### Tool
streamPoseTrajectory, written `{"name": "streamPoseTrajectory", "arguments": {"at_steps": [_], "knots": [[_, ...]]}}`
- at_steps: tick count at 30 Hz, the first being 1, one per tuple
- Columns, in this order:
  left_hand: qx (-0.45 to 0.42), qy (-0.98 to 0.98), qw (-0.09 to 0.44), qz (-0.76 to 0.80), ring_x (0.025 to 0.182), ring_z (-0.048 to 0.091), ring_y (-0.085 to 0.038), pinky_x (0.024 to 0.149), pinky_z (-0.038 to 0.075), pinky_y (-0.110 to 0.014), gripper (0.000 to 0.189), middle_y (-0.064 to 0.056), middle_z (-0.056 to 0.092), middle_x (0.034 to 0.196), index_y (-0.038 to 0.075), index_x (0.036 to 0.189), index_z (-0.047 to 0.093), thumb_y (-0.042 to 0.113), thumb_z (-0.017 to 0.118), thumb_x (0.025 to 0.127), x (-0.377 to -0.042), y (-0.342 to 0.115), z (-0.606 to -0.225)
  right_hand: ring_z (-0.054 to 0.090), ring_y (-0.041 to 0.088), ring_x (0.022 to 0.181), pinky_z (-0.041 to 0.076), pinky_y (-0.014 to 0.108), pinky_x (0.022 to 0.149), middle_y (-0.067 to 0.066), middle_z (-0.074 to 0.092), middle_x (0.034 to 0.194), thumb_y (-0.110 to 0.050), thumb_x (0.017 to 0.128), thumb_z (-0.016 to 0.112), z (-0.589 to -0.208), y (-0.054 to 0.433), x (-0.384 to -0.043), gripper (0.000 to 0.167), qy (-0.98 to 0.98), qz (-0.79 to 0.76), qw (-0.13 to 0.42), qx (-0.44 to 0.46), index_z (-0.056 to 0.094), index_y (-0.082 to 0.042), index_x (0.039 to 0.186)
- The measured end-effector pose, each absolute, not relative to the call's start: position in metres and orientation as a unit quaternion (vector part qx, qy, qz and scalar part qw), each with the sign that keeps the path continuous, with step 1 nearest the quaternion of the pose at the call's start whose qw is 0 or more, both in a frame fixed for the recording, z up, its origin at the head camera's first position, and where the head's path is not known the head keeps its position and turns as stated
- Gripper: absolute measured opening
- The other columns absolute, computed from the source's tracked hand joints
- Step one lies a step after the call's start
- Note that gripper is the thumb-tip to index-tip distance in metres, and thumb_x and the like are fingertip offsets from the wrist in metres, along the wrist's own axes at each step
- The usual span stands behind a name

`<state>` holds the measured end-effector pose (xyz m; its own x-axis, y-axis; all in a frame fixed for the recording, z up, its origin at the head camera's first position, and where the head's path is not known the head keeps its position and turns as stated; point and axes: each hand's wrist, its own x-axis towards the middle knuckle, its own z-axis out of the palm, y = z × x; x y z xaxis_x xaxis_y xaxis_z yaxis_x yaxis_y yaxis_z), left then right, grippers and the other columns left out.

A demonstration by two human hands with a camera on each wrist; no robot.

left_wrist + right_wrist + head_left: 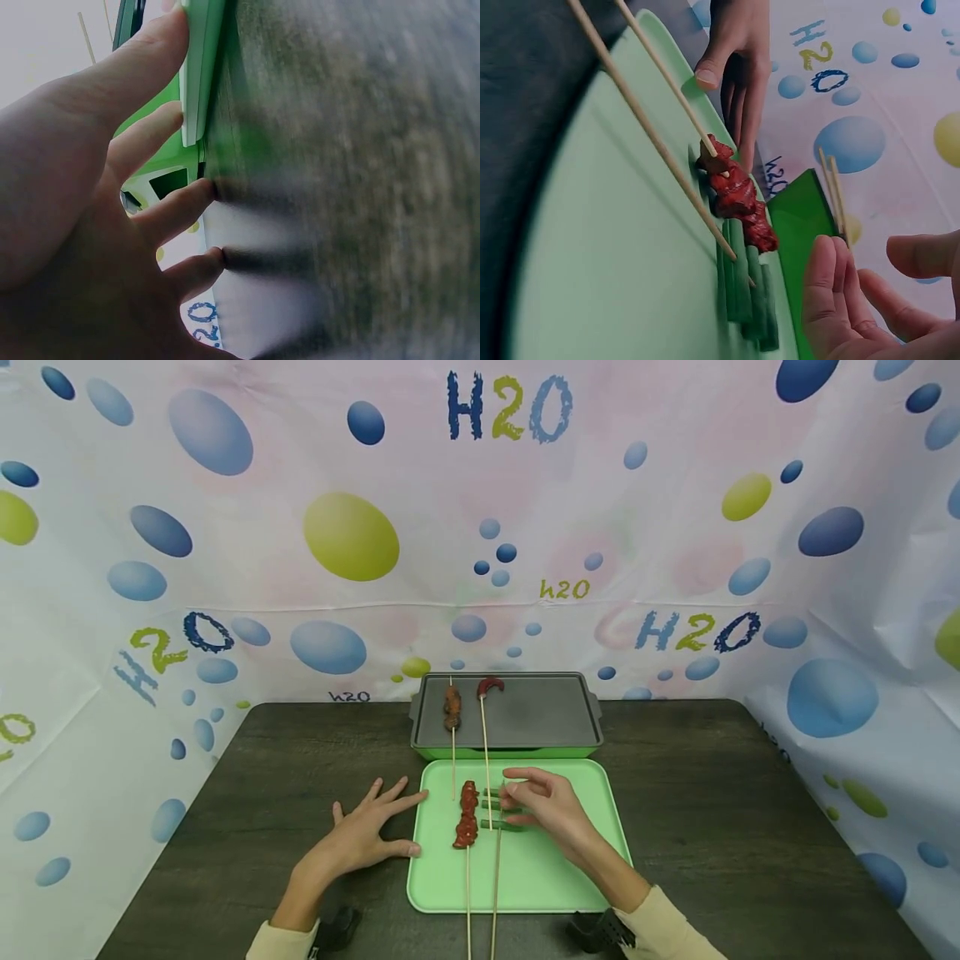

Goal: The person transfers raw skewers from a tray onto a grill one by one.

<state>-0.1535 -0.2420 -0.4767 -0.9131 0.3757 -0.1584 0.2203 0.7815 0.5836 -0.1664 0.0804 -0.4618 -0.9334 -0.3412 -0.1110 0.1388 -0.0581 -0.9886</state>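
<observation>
My left hand [363,835] spreads its fingers on the table, with thumb and forefinger at the left edge of a light green tray [442,893]. Over the tray, my right hand [551,806] hovers with its thumb apart from the fingers, nothing between them. Below it lies a skewer of green bean-like pieces [739,285], partly hidden in the head view. Beside that lies a skewer of red meat chunks [467,814]. On the grill plate [547,718] rest a skewer of brown meat [452,708] and one with a dark red curved piece [491,685], their sticks reaching over the tray.
The grill plate sits on a green base [525,752] directly behind the tray. Both tray skewers' sticks extend past its front edge. Dark wood table [690,810] surrounds everything, and a patterned curtain [675,527] hangs behind.
</observation>
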Motion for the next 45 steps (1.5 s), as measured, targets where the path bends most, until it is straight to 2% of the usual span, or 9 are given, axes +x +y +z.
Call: {"name": "streamPoseTrajectory", "arguments": {"at_steps": [5, 11, 19, 23, 27, 35, 39, 45], "knots": [[0.158, 0.934, 0.137, 0.290, 0.153, 0.003, -0.051, 0.092, -0.009, -0.092, 0.083, -0.013, 0.024, 0.168, 0.030, 0.156, 0.048, 0.051, 0.081, 0.083, -0.153, -0.243, -0.476, 0.069, 0.038, 0.104, 0.061, 0.042, 0.084, 0.027, 0.069, 0.116, -0.011, 0.104, 0.062, -0.454, 0.094, -0.146, 0.043, 0.689, -0.704, 0.158, -0.069, 0.054, 0.008, 0.142], [0.161, 0.934, 0.133, 0.291, 0.153, 0.004, -0.051, 0.091, -0.009, -0.092, 0.083, -0.013, 0.024, 0.168, 0.030, 0.156, 0.048, 0.051, 0.081, 0.083, -0.154, -0.244, -0.477, 0.070, 0.039, 0.104, 0.061, 0.047, 0.083, 0.026, 0.069, 0.116, -0.012, 0.104, 0.063, -0.451, 0.109, -0.121, 0.045, 0.703, -0.687, 0.161, -0.088, 0.052, 0.007, 0.143], [0.165, 0.932, 0.136, 0.293, 0.153, 0.002, -0.051, 0.091, -0.010, -0.092, 0.083, -0.014, 0.024, 0.168, 0.028, 0.156, 0.048, 0.050, 0.081, 0.083, -0.153, -0.240, -0.476, 0.073, 0.033, 0.099, 0.062, 0.044, 0.080, 0.029, 0.067, 0.118, -0.012, 0.105, 0.062, -0.464, 0.125, -0.090, 0.048, 0.703, -0.677, 0.180, -0.125, 0.048, 0.009, 0.145], [0.164, 0.933, 0.133, 0.291, 0.153, 0.003, -0.051, 0.091, -0.010, -0.092, 0.083, -0.014, 0.024, 0.168, 0.028, 0.156, 0.048, 0.049, 0.081, 0.083, -0.153, -0.239, -0.476, 0.073, 0.028, 0.098, 0.062, 0.040, 0.079, 0.027, 0.067, 0.117, -0.012, 0.106, 0.059, -0.473, 0.130, -0.079, 0.048, 0.679, -0.690, 0.211, -0.135, 0.045, 0.010, 0.146], [0.163, 0.933, 0.134, 0.291, 0.153, 0.003, -0.051, 0.092, -0.010, -0.092, 0.083, -0.013, 0.024, 0.168, 0.028, 0.156, 0.049, 0.049, 0.082, 0.083, -0.153, -0.239, -0.476, 0.074, 0.025, 0.100, 0.062, 0.039, 0.082, 0.025, 0.069, 0.118, -0.012, 0.107, 0.056, -0.482, 0.133, -0.069, 0.050, 0.627, -0.717, 0.273, -0.137, 0.039, 0.012, 0.149], [0.163, 0.933, 0.135, 0.291, 0.153, 0.003, -0.051, 0.092, -0.010, -0.092, 0.083, -0.014, 0.024, 0.168, 0.029, 0.156, 0.048, 0.051, 0.081, 0.083, -0.153, -0.241, -0.476, 0.072, 0.027, 0.110, 0.058, 0.037, 0.093, 0.020, 0.070, 0.125, -0.014, 0.110, 0.049, -0.500, 0.126, -0.058, 0.053, 0.513, -0.761, 0.380, -0.116, 0.032, 0.007, 0.156], [0.162, 0.933, 0.134, 0.292, 0.153, 0.003, -0.051, 0.091, -0.010, -0.092, 0.083, -0.014, 0.024, 0.168, 0.028, 0.156, 0.048, 0.050, 0.081, 0.083, -0.152, -0.241, -0.476, 0.068, 0.031, 0.118, 0.055, 0.039, 0.098, 0.023, 0.066, 0.132, -0.013, 0.110, 0.048, -0.505, 0.117, -0.055, 0.060, 0.464, -0.782, 0.400, -0.117, 0.021, 0.005, 0.160], [0.164, 0.933, 0.132, 0.292, 0.153, 0.003, -0.051, 0.091, -0.010, -0.093, 0.082, -0.014, 0.025, 0.168, 0.029, 0.156, 0.048, 0.050, 0.081, 0.083, -0.152, -0.241, -0.477, 0.064, 0.036, 0.124, 0.052, 0.042, 0.103, 0.029, 0.060, 0.136, -0.013, 0.108, 0.054, -0.507, 0.100, -0.053, 0.078, 0.434, -0.805, 0.397, -0.073, 0.000, 0.004, 0.162]]}}
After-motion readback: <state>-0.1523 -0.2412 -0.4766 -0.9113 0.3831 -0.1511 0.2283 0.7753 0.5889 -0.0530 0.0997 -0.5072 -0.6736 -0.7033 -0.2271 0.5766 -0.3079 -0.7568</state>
